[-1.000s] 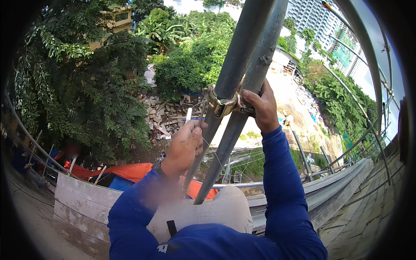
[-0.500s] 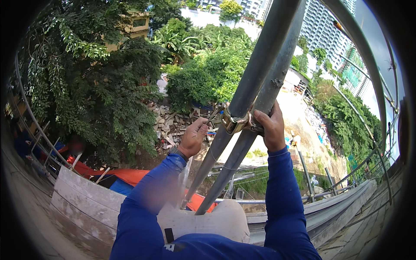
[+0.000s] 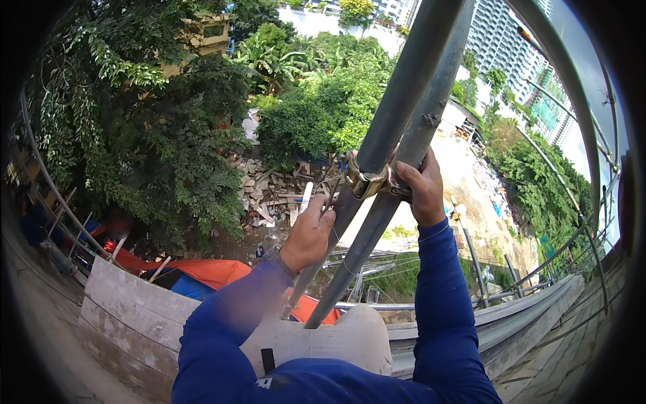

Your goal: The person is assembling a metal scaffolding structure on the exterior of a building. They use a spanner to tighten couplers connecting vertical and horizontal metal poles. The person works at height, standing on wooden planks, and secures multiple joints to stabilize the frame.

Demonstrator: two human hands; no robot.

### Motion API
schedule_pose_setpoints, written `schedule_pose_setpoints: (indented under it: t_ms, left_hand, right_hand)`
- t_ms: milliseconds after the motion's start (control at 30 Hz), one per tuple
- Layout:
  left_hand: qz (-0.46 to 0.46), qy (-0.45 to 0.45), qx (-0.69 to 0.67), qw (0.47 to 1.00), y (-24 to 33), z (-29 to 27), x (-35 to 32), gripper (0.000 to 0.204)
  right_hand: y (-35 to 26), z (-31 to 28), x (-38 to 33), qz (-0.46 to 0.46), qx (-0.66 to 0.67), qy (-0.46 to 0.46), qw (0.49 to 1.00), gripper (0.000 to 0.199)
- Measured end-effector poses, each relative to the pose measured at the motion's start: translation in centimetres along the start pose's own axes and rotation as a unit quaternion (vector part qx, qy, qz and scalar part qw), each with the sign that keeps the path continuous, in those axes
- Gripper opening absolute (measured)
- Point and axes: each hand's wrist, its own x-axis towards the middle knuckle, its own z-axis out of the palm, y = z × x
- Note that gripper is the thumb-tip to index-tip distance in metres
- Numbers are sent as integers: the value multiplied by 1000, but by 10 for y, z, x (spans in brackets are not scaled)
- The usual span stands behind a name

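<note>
Two grey steel scaffold pipes, a left pipe [image 3: 414, 87] and a right pipe [image 3: 377, 232], run side by side, slanting down from the upper right. A brassy scaffold clamp [image 3: 367, 178] joins them at mid-height. My right hand [image 3: 425, 188] is closed around the right pipe beside the clamp, its thumb pressed against the clamp's edge. To the left of the pipes, my left hand [image 3: 309, 236] is closed, its back toward me. A slim, bright metal bar [image 3: 306, 195] sticks up from that fist, probably a wrench handle. The fingers hide the rest of it.
Grey metal planks [image 3: 511, 323] and a pale panel [image 3: 134, 303] edge the platform. An orange tarp [image 3: 208, 271] hangs below at left. Curved scaffold tubes [image 3: 572, 81] rise at right. Far below lie a rubble heap [image 3: 269, 192] and trees [image 3: 323, 114]; a blurred person is at left.
My left hand has turned and dropped slightly, moving right toward the pipes; the bright bar now shows above it. My right hand stays at the clamp.
</note>
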Motion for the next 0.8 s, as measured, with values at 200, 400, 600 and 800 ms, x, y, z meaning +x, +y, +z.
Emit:
schedule_pose_setpoints:
  t_ms: [200, 400, 600, 800]
  left_hand:
    - [-280, -93, -358, 886, 61, -22, 5, 26]
    - [-85, -3, -159, 984, -17, -7, 2, 21]
    - [30, -3, -40, 999, -83, -6, 44, 19]
    - [93, 20, 14, 995, -103, 9, 86, 22]
  right_hand:
    - [-2, -6, -10, 4, -6, 25, 1000, 49]
    - [-1, -4, -5, -1, 1, 13, 1000, 51]
    - [2, -5, -4, -2, 2, 0, 1000, 51]
    - [-2, -5, -6, -10, -12, 5, 1000, 51]
